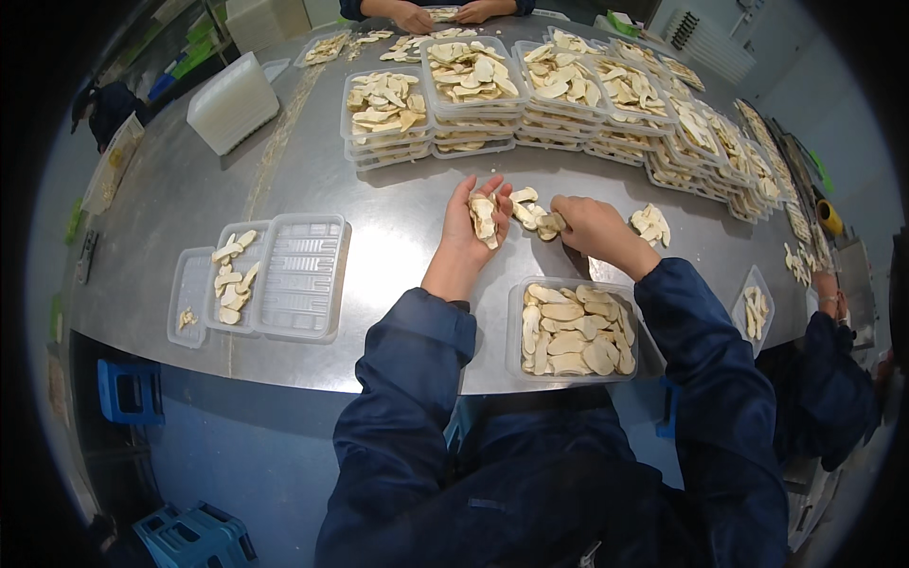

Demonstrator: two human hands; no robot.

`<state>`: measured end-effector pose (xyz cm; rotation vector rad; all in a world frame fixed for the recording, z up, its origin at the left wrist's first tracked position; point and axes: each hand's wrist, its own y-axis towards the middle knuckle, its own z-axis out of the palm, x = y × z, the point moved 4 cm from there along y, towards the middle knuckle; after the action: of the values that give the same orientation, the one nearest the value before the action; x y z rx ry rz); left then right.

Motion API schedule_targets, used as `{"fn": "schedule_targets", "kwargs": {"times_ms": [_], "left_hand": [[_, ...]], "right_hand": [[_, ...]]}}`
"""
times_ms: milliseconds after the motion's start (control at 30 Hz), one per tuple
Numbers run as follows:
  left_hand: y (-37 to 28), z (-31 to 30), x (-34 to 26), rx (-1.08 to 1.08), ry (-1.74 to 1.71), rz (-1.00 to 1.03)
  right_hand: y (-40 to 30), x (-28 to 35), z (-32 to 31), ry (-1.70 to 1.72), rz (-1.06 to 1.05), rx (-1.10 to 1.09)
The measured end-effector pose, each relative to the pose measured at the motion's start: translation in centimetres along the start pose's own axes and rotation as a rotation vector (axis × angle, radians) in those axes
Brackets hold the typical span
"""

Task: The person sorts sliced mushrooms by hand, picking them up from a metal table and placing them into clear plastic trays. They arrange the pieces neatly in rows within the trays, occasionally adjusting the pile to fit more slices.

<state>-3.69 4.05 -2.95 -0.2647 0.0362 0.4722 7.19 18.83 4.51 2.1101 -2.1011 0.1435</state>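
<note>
Palm up, my left hand holds pale dried mushroom slices in its curled fingers. To its right, my right hand pinches a darker mushroom slice between thumb and fingers, just above the steel table. Beyond that slice lies a small group of loose slices. Another little heap of slices sits to the right of my right hand. Nearest my body stands a clear plastic tray, its top covered with slices laid close together.
Stacked trays of slices line the table's far side and curve right. Left are an empty tray, a tray with several slices and one with crumbs. Nested trays stand behind. Co-workers' hands are across and at right.
</note>
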Motion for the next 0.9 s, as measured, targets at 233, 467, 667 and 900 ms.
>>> {"fn": "schedule_targets", "kwargs": {"times_ms": [233, 467, 667, 900], "left_hand": [[-1.2, 0.3, -0.1, 0.042, 0.138, -0.181], [-0.8, 0.3, -2.6, 0.149, 0.2, -0.079], [-3.5, 1.8, -5.1, -0.105, 1.119, 0.236], [-5.9, 4.0, -5.0, -0.46, 2.341, 0.805]], "right_hand": [[2.6, 2.8, -4.7, 0.234, -0.073, -0.113], [4.7, 0.8, 1.5, 0.257, -0.23, -0.063], [-1.6, -2.3, -1.1, 0.316, -0.268, 0.016], [-13.1, -19.9, -3.0, 0.5, 0.48, -0.224]]}}
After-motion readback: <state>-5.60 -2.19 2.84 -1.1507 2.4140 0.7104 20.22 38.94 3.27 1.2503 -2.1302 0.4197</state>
